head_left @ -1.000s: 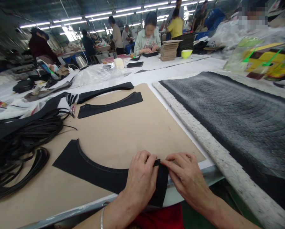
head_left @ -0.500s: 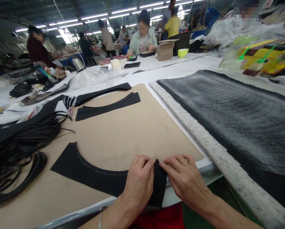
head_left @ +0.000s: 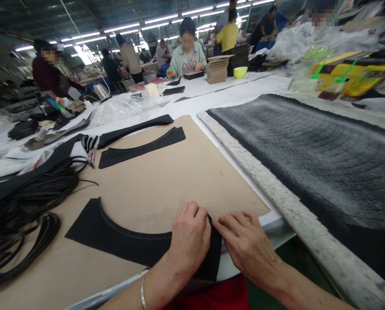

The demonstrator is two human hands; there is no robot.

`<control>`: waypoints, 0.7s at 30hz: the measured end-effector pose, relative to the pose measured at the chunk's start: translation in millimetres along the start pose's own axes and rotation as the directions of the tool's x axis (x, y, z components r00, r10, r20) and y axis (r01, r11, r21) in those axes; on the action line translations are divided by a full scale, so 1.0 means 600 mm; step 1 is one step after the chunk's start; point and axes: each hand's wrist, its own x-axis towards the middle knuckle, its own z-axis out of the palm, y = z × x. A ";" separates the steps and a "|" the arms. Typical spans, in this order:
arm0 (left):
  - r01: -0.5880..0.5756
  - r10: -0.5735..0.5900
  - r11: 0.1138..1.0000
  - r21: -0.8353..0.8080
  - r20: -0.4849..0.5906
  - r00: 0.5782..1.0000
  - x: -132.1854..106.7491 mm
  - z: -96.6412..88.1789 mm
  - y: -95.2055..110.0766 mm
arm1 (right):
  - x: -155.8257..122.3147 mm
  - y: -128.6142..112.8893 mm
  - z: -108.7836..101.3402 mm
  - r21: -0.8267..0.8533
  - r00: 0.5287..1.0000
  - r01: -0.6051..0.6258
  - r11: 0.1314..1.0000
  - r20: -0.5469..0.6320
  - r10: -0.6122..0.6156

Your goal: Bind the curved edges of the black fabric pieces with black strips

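A curved black fabric piece (head_left: 124,243) lies on the brown board (head_left: 166,181) near the table's front edge, with a narrow folded rim along its inner curve. My left hand (head_left: 190,237) is closed on its inner edge near the right end, fingers curled under and partly hidden. At the corner just right of it, my right hand (head_left: 244,237) pinches the same edge between thumb and fingertips. The fabric's right end hangs slightly past the table edge. Farther back on the board rest another curved black piece (head_left: 143,147) and a longer black strip (head_left: 136,129).
A tangle of black cords (head_left: 34,193) covers the board's left side. To the right, a speckled pale slab (head_left: 260,176) carries a dark textured sheet (head_left: 308,159). Beyond are a yellow box (head_left: 337,75), a green bowl (head_left: 240,72), stacked brown sheets (head_left: 217,70) and a seated co-worker (head_left: 188,56).
The view has shifted slightly. My left hand has rolled over the edge, its knuckles now higher and covering more of the fabric's corner. My right hand keeps its pinch there.
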 end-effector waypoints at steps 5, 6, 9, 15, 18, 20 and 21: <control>0.219 -0.198 0.929 -0.299 0.098 0.975 0.021 -0.016 -0.001 | 0.003 -0.003 -0.004 -0.024 1.000 -0.002 1.000 -0.009 0.002; 0.239 -0.212 0.912 -0.333 0.117 0.970 0.023 -0.020 -0.002 | 0.003 -0.004 -0.005 -0.029 1.000 -0.005 1.000 -0.010 0.005; 0.232 -0.210 0.880 -0.414 0.098 0.973 0.021 -0.025 -0.010 | 0.006 -0.006 -0.007 -0.041 1.000 -0.015 0.999 -0.012 0.014; 0.028 -0.028 0.935 -0.355 0.005 1.000 -0.017 -0.006 -0.029 | 0.005 -0.009 -0.005 -0.052 1.000 -0.026 0.998 -0.016 0.025; -0.091 0.080 0.982 -0.166 -0.076 0.994 -0.028 0.001 -0.031 | 0.004 -0.008 -0.006 -0.041 0.999 -0.039 0.998 -0.013 0.039; -0.119 0.113 0.991 -0.063 -0.096 0.989 -0.029 0.001 -0.031 | 0.007 -0.005 -0.010 -0.005 0.997 -0.074 0.997 -0.003 0.074; -0.118 0.113 0.992 -0.042 -0.095 0.989 -0.029 0.001 -0.031 | 0.010 -0.003 -0.013 0.027 0.995 -0.102 0.994 0.005 0.102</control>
